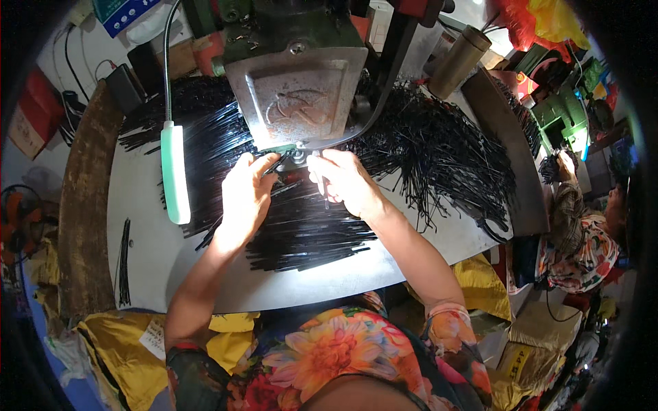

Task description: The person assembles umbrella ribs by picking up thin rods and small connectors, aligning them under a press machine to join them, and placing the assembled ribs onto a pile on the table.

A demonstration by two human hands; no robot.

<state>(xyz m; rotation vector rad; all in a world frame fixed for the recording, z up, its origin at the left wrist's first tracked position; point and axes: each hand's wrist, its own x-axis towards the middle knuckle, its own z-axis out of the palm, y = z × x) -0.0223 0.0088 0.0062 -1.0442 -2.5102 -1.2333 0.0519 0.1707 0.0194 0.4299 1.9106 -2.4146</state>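
My left hand (247,195) is closed in a pinch on a thin black strip (277,164), its tip at the small metal working parts (298,156) under the machine head (298,96). Just across from it, my right hand (343,179) has its fingers curled round a slim grey rod (322,183), which points downward. What kind of tool the rod is, I cannot tell. Below both hands lies a spread layer of black strips (308,236). More strips (205,130) lie behind my left hand, and a tangled heap (439,151) is to the right.
A lit lamp (175,175) on a bendable neck hangs left of the machine. Wooden boards (86,212) edge the pale table (151,267). A metal cylinder (459,63) stands at the back right. Yellow bags (123,353) lie below. Another person's hand (566,166) works at a green machine (558,120).
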